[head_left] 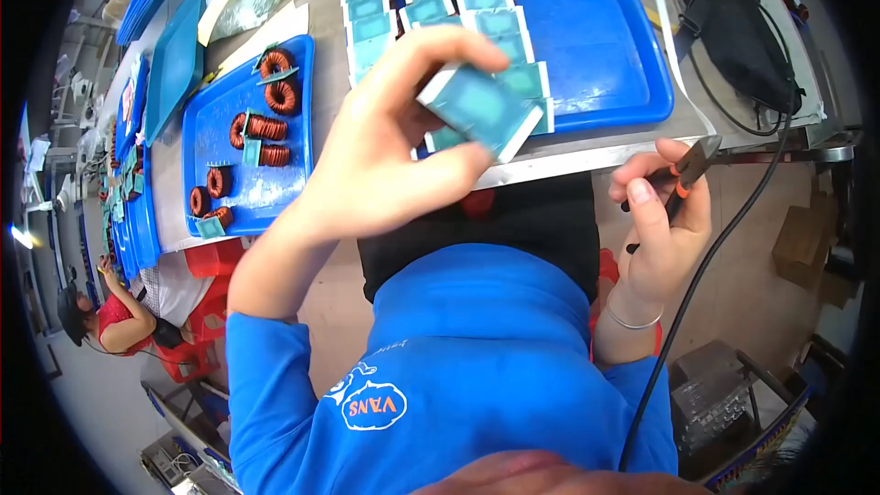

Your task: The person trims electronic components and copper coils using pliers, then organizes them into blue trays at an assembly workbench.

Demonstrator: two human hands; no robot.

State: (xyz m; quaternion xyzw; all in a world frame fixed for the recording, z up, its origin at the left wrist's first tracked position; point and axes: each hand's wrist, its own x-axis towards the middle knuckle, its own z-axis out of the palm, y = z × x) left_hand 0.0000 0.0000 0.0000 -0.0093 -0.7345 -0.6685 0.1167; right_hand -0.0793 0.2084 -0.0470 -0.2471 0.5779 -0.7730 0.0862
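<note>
My left hand (380, 142) is closed on a flat green square board (481, 110) with white edges. It is held tilted above the table's front edge, thumb below and fingers above. In my right hand (665, 234), by the table edge, is a pair of cutting pliers (694, 163) with black and orange handles, jaws pointing up and to the right. Whether the jaws touch is too small to tell. Beyond my left hand, similar green boards (367, 5) lie in rows, some along the left part of a large blue tray (596, 46). My fingers hide some of them.
A smaller blue tray (302, 119) on the left holds several copper-wound ring coils (273, 154) with green boards. At the right lie a black bag (733, 27) and a black cable (733, 238). Another person (119, 321) sits farther left.
</note>
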